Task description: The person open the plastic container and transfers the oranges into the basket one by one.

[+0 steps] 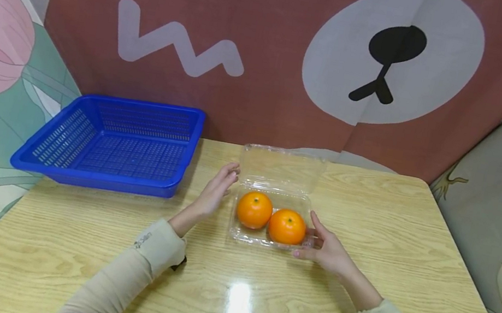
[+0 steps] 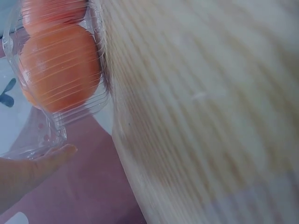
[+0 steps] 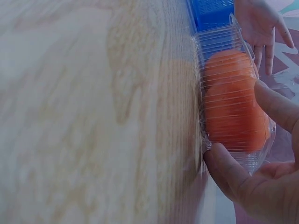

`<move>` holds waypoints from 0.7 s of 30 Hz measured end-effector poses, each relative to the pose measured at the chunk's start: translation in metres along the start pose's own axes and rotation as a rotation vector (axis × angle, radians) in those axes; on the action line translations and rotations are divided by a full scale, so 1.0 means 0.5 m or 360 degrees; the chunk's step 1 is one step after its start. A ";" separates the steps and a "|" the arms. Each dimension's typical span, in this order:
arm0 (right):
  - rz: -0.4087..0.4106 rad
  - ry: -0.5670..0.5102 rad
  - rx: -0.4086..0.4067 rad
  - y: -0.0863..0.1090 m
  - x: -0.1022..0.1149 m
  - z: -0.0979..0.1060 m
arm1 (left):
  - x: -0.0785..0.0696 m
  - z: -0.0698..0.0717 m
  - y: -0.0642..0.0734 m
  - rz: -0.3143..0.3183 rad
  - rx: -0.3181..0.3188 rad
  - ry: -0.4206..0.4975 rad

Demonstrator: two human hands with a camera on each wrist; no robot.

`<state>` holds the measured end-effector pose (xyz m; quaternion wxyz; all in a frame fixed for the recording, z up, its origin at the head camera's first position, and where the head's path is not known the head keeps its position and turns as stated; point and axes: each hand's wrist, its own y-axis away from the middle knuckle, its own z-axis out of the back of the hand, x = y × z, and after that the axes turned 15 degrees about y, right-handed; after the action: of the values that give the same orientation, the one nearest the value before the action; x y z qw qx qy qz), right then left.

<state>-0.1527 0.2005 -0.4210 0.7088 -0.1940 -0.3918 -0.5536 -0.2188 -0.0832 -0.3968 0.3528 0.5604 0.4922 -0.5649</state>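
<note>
A clear plastic clamshell container [image 1: 244,237] sits on the table with its lid [image 1: 281,168] raised at the back. Inside its base lie two oranges [image 1: 254,209], side by side. My right hand [image 1: 327,249] holds the container's right end, thumb at the front corner and a finger at the rim. In the right wrist view, the thumb and fingers of that hand [image 3: 266,189] span this end. Beside the lid's left edge is my left hand [image 1: 217,188], fingers extended; whether they touch the plastic is unclear. The left wrist view shows one orange [image 2: 60,67] through the ribbed wall.
A blue perforated basket [image 1: 165,189] stands at the table's back left, left of the container. Behind the wooden table [image 1: 393,230] hangs a brown cloth [image 1: 259,108] with a cartoon face. Black devices are strapped at both wrists.
</note>
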 end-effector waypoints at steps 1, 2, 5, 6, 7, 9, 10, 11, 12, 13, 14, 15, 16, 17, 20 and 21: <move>-0.0003 0.0002 0.0000 0.000 0.000 0.000 | 0.000 0.000 -0.001 0.0006 -0.0002 -0.0001; -0.0006 0.0006 -0.0001 0.000 0.001 0.000 | -0.001 0.000 -0.001 0.0011 -0.0003 -0.0005; -0.0010 0.0010 0.0001 0.001 0.002 0.000 | -0.002 -0.001 -0.002 0.0030 0.0000 -0.0021; -0.0009 0.0010 0.0002 0.001 0.002 0.000 | -0.002 -0.001 -0.003 0.0038 0.0001 -0.0030; -0.0009 0.0007 0.0003 0.001 0.002 0.000 | -0.002 -0.001 -0.004 0.0046 0.0000 -0.0036; -0.0010 0.0003 0.0005 0.000 0.002 0.000 | -0.001 -0.001 -0.006 0.0062 0.0000 -0.0046; -0.0012 0.0002 0.0007 0.000 0.002 0.000 | -0.001 -0.001 -0.007 0.0070 -0.0001 -0.0051; -0.0014 0.0002 0.0006 0.000 0.001 0.000 | -0.001 -0.001 -0.008 0.0079 -0.0003 -0.0060; -0.0015 0.0002 0.0006 0.000 0.001 0.000 | -0.001 -0.001 -0.009 0.0089 -0.0004 -0.0072; -0.0018 0.0001 0.0006 0.000 0.001 0.000 | -0.001 -0.002 -0.010 0.0098 -0.0006 -0.0084; -0.0019 0.0003 0.0006 0.000 0.001 0.000 | -0.001 -0.002 -0.011 0.0105 -0.0006 -0.0093; -0.0021 0.0004 0.0007 0.000 0.001 0.000 | -0.001 -0.001 -0.013 0.0112 -0.0006 -0.0092; -0.0022 0.0004 0.0007 0.000 0.000 0.000 | 0.000 -0.001 -0.014 0.0121 -0.0006 -0.0087; -0.0024 0.0003 0.0006 -0.001 0.000 0.000 | 0.000 -0.001 -0.015 0.0128 -0.0008 -0.0078; -0.0027 0.0009 0.0005 -0.001 0.000 -0.001 | 0.003 0.000 -0.021 0.0142 -0.0008 -0.0037; -0.0029 0.0011 0.0004 -0.001 -0.001 -0.001 | 0.004 0.000 -0.023 0.0148 -0.0007 -0.0028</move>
<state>-0.1532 0.2002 -0.4216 0.7054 -0.1876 -0.3918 -0.5602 -0.2297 -0.0798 -0.3968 0.3844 0.5769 0.4639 -0.5517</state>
